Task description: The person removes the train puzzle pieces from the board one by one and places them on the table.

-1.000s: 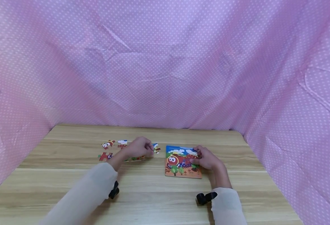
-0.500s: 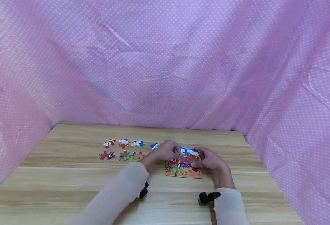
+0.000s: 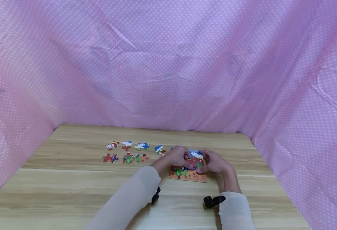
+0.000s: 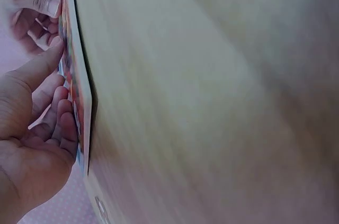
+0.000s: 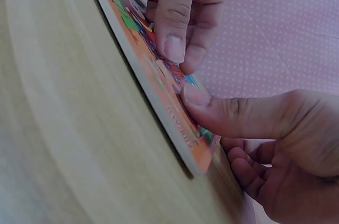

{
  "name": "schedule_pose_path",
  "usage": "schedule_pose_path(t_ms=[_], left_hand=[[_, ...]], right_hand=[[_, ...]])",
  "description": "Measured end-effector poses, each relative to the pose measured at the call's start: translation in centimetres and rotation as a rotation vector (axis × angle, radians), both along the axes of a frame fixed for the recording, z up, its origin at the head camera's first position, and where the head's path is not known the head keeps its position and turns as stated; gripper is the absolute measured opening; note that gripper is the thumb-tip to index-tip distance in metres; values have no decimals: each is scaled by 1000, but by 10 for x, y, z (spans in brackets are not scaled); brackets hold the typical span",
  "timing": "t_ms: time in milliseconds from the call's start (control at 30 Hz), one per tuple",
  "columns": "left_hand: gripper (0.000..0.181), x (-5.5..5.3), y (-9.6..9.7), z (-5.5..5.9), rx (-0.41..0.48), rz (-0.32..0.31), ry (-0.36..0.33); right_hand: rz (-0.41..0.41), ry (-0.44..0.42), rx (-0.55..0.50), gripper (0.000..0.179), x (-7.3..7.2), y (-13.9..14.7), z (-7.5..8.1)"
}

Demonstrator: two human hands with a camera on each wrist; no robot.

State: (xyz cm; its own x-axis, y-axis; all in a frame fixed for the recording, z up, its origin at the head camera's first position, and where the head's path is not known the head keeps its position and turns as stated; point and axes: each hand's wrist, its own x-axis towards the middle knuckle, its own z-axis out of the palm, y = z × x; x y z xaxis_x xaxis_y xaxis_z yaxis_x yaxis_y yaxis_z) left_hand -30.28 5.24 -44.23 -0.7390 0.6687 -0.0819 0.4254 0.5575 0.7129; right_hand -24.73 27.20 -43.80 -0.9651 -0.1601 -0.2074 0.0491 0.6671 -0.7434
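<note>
A square puzzle board (image 3: 175, 175) with a cartoon train, trees and clouds lies on the table. My right hand (image 3: 214, 162) grips its right side, thumb (image 5: 204, 99) on the picture and the other fingers at the edge. Over the middle of the board is my left hand (image 3: 177, 156). Its thumb (image 5: 175, 44) and fingertips are drawn together down at the picture, close to the right thumb. I cannot tell whether a piece is between them. The left hand covers the upper left of the board in the head view.
Several loose puzzle pieces lie left of the board in two rough rows. Among them are an eyed face piece (image 3: 111, 146), a tree piece (image 3: 128, 158) and a blue-topped piece (image 3: 159, 150) nearest the left hand. A pink dotted cloth (image 3: 168, 80) hangs around the wooden table (image 3: 79, 185).
My left hand has moved right, from the loose pieces onto the board, uncovering pieces behind it. The right hand has stayed at the board's right side.
</note>
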Motion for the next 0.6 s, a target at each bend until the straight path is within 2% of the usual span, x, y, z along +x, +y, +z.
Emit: schedule_pose_path(t_ms=[333,600], left_hand=[[29,4,4,1,16,-15,-29],[30,5,7,3,29,31,-91]], right_hand=[[-4,4,5,87,1,-1,1],[0,12,11,86,1,-2,2]])
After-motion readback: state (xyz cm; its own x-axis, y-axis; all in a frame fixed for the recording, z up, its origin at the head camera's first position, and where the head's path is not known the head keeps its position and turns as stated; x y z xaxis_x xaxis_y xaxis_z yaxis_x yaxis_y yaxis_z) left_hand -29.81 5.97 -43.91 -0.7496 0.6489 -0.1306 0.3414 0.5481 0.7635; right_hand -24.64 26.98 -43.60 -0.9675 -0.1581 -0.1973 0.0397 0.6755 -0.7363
